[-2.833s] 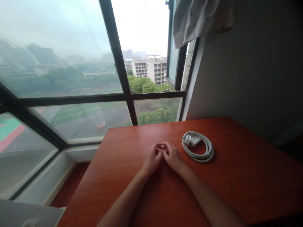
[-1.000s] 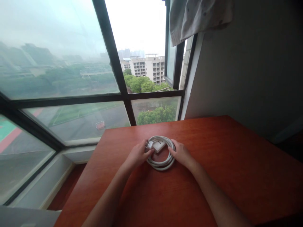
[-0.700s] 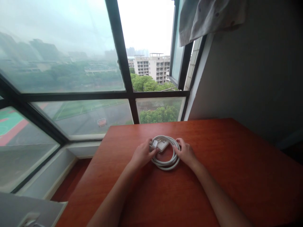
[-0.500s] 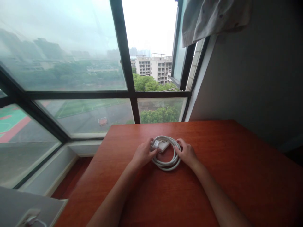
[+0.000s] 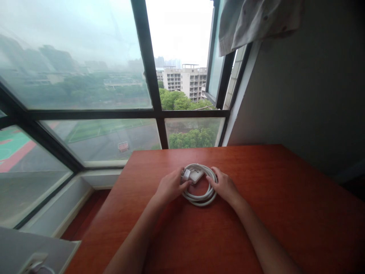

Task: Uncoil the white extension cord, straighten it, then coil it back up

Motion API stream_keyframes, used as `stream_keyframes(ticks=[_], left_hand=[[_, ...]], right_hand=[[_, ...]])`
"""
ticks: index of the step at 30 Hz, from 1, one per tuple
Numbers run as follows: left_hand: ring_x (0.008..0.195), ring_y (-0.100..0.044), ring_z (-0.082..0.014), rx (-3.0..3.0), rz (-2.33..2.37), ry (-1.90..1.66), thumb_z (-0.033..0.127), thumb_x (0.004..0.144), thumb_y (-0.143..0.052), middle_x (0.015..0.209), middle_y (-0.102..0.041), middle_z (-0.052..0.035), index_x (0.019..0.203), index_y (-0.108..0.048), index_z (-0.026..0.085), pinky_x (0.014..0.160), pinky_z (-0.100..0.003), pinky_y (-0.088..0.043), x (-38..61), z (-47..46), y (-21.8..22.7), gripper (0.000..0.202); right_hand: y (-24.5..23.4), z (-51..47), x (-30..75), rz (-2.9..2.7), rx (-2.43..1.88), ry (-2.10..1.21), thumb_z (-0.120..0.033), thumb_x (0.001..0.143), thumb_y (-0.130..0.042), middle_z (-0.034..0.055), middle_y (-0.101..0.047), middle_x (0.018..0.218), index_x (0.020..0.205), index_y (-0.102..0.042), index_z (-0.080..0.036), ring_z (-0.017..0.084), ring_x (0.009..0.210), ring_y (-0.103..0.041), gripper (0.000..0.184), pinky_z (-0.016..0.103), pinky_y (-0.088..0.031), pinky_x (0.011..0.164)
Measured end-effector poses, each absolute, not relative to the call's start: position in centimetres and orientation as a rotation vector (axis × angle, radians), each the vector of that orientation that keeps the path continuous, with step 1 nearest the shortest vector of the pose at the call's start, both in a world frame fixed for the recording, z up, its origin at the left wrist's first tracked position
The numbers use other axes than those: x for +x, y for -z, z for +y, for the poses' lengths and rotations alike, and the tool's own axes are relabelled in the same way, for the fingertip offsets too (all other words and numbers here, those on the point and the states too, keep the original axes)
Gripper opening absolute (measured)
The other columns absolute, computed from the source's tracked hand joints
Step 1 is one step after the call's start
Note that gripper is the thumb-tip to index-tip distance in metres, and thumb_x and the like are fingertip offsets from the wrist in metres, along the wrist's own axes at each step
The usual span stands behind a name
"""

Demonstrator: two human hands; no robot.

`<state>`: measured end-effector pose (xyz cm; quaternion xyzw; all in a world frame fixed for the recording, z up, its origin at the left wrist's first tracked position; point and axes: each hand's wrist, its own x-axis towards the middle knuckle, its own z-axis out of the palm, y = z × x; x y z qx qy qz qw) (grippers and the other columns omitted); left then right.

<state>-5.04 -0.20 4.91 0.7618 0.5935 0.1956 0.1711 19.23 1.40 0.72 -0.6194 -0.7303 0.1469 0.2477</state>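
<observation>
A white extension cord [image 5: 202, 200] lies coiled in a ring on the reddish-brown table [image 5: 199, 239]. Inside the ring, towards its upper left, rests its white socket block [image 5: 196, 175], with dark outlet holes facing up. The white plug [image 5: 186, 174] sits just left of the block. My left hand [image 5: 170, 184] is closed round the left side of the coil, its thumb in front near the plug. Opposite it, my right hand [image 5: 224, 184] grips the coil's right side, thumb inside the ring and fingers outside.
Beyond the table's far edge stand dark-framed windows [image 5: 158, 114], with one pane [image 5: 216, 76] swung outward. A cloth [image 5: 256, 23] hangs at the upper right beside a grey wall [image 5: 299, 95]. At the lower left, a wall outlet [image 5: 35, 262] has something white plugged in.
My right thumb has shifted slightly left, further into the ring. The coil and my left hand stay almost where they were.
</observation>
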Motion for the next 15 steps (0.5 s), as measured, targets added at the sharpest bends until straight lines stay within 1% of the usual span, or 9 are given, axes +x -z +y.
stream_keyframes(ticks=[3, 5, 9, 11, 15], left_hand=[[0.099, -0.062, -0.0274, 2.089, 1.580, -0.644, 0.047, 0.079, -0.062, 0.116, -0.065, -0.0109, 0.129, -0.052, 0.021, 0.081, -0.033, -0.045, -5.5, 0.1, -4.9, 0.057], [0.097, -0.062, -0.0257, 1.997, 1.483, -0.694, 0.045, 0.078, -0.063, 0.117, -0.065, -0.0106, 0.128, -0.054, 0.020, 0.082, -0.032, -0.047, -5.9, 0.5, -4.7, 0.057], [0.090, -0.063, -0.0229, 1.793, 1.336, -0.718, 0.045, 0.078, -0.062, 0.108, -0.068, -0.0094, 0.121, -0.058, 0.015, 0.078, -0.031, -0.049, -6.3, 1.0, -4.1, 0.053], [0.090, -0.063, -0.0234, 1.730, 1.303, -0.727, 0.045, 0.078, -0.063, 0.105, -0.069, -0.0091, 0.119, -0.060, 0.014, 0.078, -0.031, -0.050, -6.3, 1.2, -3.9, 0.052], [0.093, -0.063, -0.0242, 1.696, 1.299, -0.752, 0.046, 0.076, -0.067, 0.105, -0.069, -0.0094, 0.117, -0.061, 0.015, 0.080, -0.032, -0.049, -6.4, 1.3, -3.4, 0.052]], right_hand=[[-0.6, 1.5, 19.2, -1.986, -1.676, -0.416, -0.042, 0.087, -0.052, 0.0115, -0.067, 0.117, 0.124, -0.054, -0.021, 0.027, 0.107, -0.063, 0.043, 0.033, -0.047, 0.087], [-0.4, 1.6, 19.2, -1.974, -1.663, -0.418, -0.039, 0.086, -0.054, 0.0109, -0.067, 0.116, 0.123, -0.056, -0.021, 0.027, 0.107, -0.063, 0.041, 0.033, -0.047, 0.088], [0.0, 1.8, 19.1, -1.937, -1.633, -0.412, -0.035, 0.084, -0.055, 0.0092, -0.068, 0.114, 0.120, -0.058, -0.022, 0.025, 0.104, -0.065, 0.038, 0.032, -0.049, 0.088], [0.1, 1.8, 19.1, -1.920, -1.620, -0.417, -0.034, 0.083, -0.055, 0.0091, -0.068, 0.114, 0.119, -0.059, -0.022, 0.025, 0.104, -0.065, 0.038, 0.032, -0.049, 0.088], [0.1, 1.9, 19.1, -1.887, -1.591, -0.473, -0.034, 0.084, -0.053, 0.0097, -0.068, 0.114, 0.118, -0.059, -0.020, 0.025, 0.105, -0.064, 0.037, 0.033, -0.049, 0.090]])
